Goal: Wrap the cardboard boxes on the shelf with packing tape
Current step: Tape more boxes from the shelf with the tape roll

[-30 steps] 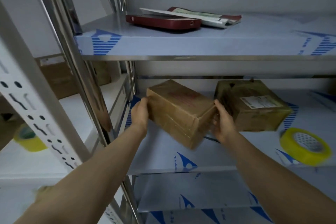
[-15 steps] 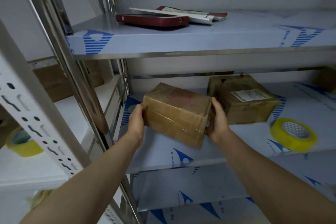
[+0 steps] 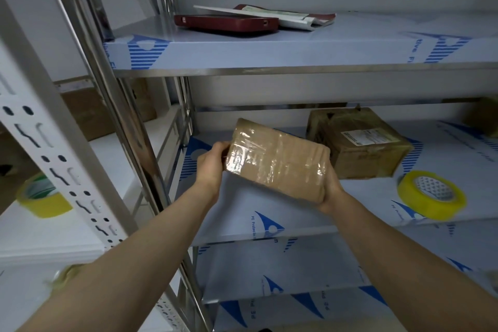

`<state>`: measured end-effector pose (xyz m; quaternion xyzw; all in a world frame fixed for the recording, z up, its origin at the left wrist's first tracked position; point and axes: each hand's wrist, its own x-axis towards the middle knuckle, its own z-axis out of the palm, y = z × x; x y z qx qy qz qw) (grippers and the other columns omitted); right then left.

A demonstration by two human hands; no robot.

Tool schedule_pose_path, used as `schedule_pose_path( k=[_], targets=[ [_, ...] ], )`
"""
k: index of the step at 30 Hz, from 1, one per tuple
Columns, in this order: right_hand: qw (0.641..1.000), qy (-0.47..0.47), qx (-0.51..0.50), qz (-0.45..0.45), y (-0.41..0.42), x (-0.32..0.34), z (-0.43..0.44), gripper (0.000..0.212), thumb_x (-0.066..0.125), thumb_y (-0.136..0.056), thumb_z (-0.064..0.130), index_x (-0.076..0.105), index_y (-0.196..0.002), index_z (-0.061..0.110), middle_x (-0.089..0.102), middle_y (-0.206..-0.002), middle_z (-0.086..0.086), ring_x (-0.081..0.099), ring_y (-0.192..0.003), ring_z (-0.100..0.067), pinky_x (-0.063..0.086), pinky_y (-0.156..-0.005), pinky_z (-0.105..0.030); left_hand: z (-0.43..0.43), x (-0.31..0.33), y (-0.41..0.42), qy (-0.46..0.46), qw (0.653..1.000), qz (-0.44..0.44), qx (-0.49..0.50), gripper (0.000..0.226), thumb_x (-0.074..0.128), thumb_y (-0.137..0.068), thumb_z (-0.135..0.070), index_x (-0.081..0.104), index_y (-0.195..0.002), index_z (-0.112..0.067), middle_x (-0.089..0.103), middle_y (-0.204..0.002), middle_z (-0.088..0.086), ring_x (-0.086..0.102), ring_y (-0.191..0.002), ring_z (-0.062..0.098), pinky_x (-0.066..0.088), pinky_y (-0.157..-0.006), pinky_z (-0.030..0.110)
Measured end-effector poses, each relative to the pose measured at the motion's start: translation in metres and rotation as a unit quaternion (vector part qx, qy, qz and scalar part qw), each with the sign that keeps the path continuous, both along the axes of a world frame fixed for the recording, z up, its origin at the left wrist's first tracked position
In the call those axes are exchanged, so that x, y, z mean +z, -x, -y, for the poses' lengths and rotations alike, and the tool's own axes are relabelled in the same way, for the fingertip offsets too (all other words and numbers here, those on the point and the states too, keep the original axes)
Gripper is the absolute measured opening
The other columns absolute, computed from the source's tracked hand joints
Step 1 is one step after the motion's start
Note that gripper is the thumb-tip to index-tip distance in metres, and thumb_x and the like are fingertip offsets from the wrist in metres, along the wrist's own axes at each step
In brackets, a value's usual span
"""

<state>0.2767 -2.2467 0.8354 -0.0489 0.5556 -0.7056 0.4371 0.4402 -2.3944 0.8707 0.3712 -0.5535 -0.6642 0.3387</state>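
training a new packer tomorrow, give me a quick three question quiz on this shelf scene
1. True or false: only one hand holds the taped box.
2. Which of these lies on the upper shelf? A) a red case B) a tape roll C) a cardboard box
3. Fill in: the tape roll to the right of the labelled box is ___ in colour.

Key:
1. False: the left hand and the right hand both grip it.
2. A
3. yellow
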Motion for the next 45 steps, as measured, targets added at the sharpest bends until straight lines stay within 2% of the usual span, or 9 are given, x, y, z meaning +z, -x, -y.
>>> schedule_pose_path(
  k=[8, 12, 14, 17, 19, 26, 32, 35, 45],
  targets=[
    [0.985, -0.06, 0.061, 0.147, -0.005, 0.003, -0.015, 0.071, 0.046, -0.081, 0.069, 0.069, -0.087, 0.002, 0.071, -0.083, -0.02, 0.06, -0.084, -0.033, 0.059, -0.057, -0.043, -0.001, 0.01, -0.005, 0.017, 1.0, -0.026, -0.005, 0.014, 0.064, -0.082, -0.008, 0.074, -0.092, -0.012, 0.07, -0.109, 0.007, 0.062, -0.107, 0.018, 0.042, -0.106, 0.039],
    [0.977, -0.13, 0.063, 0.16, 0.0, -0.001, -0.015, 0.058, 0.05, -0.081, 0.057, 0.064, -0.105, 0.005, 0.07, -0.101, -0.019, 0.06, -0.099, -0.033, 0.047, -0.093, -0.042, 0.0, 0.012, -0.005, 0.041, 0.998, -0.029, -0.023, 0.009, 0.066, -0.083, -0.011, 0.071, -0.09, -0.007, 0.07, -0.092, 0.004, 0.062, -0.099, 0.021, 0.045, -0.1, 0.041],
    [0.973, -0.14, 0.069, 0.167, -0.001, 0.001, -0.015, 0.049, 0.049, -0.084, 0.048, 0.064, -0.11, 0.009, 0.067, -0.113, -0.018, 0.059, -0.105, -0.033, 0.038, -0.104, -0.041, 0.002, 0.013, -0.007, 0.039, 0.998, -0.031, -0.05, 0.026, 0.072, -0.08, -0.025, 0.066, -0.102, -0.011, 0.067, -0.095, 0.0, 0.06, -0.096, 0.018, 0.046, -0.088, 0.033],
    [0.979, -0.131, 0.081, 0.132, -0.003, 0.001, -0.019, 0.045, 0.048, -0.085, 0.046, 0.069, -0.094, 0.007, 0.07, -0.101, -0.018, 0.062, -0.093, -0.033, 0.044, -0.094, -0.043, 0.004, 0.014, -0.008, 0.051, 0.994, -0.012, -0.098, 0.049, 0.065, -0.086, -0.036, 0.051, -0.132, -0.024, 0.06, -0.115, -0.006, 0.058, -0.097, 0.007, 0.044, -0.074, 0.02],
    [0.985, -0.094, 0.077, 0.123, -0.007, 0.006, -0.021, 0.046, 0.051, -0.083, 0.048, 0.074, -0.082, 0.007, 0.072, -0.092, -0.015, 0.066, -0.085, -0.031, 0.051, -0.083, -0.042, 0.004, 0.014, -0.008, 0.073, 0.991, 0.017, -0.113, 0.049, 0.057, -0.09, -0.04, 0.046, -0.136, -0.031, 0.057, -0.11, -0.014, 0.054, -0.093, -0.002, 0.04, -0.069, 0.014],
    [0.991, 0.082, -0.04, 0.098, -0.003, 0.004, -0.017, 0.062, 0.038, -0.088, 0.067, 0.071, -0.11, 0.02, 0.07, -0.111, -0.014, 0.069, -0.094, -0.035, 0.05, -0.088, -0.049, 0.003, 0.01, -0.001, 0.053, 0.994, 0.035, -0.089, 0.057, 0.055, -0.088, -0.052, 0.047, -0.138, -0.024, 0.059, -0.125, -0.001, 0.06, -0.105, 0.013, 0.046, -0.076, 0.021],
    [0.992, 0.001, -0.116, 0.058, -0.001, -0.005, -0.003, 0.068, 0.028, -0.09, 0.07, 0.062, -0.125, 0.023, 0.065, -0.121, -0.015, 0.063, -0.108, -0.034, 0.05, -0.092, -0.049, 0.002, 0.013, 0.003, 0.02, 0.998, -0.006, -0.056, 0.031, 0.058, -0.092, -0.021, 0.059, -0.123, -0.024, 0.065, -0.1, -0.004, 0.061, -0.079, 0.007, 0.048, -0.055, 0.016],
    [0.981, -0.042, -0.184, 0.044, 0.001, -0.006, -0.001, 0.067, 0.02, -0.096, 0.063, 0.056, -0.129, 0.016, 0.064, -0.116, -0.015, 0.059, -0.112, -0.036, 0.045, -0.098, -0.051, 0.004, 0.015, 0.001, 0.022, 0.998, -0.016, -0.058, 0.033, 0.056, -0.091, -0.006, 0.064, -0.121, -0.018, 0.068, -0.103, 0.003, 0.062, -0.08, 0.01, 0.049, -0.05, 0.012],
    [0.986, -0.09, -0.14, 0.02, 0.001, 0.004, 0.005, 0.069, 0.019, -0.097, 0.062, 0.052, -0.132, 0.013, 0.059, -0.127, -0.016, 0.054, -0.118, -0.033, 0.042, -0.079, -0.041, 0.006, 0.012, 0.002, 0.098, 0.994, 0.0, -0.045, 0.013, 0.064, -0.089, -0.009, 0.067, -0.095, -0.019, 0.066, -0.088, -0.002, 0.061, -0.075, 0.011, 0.048, -0.05, 0.015]
  ],
)
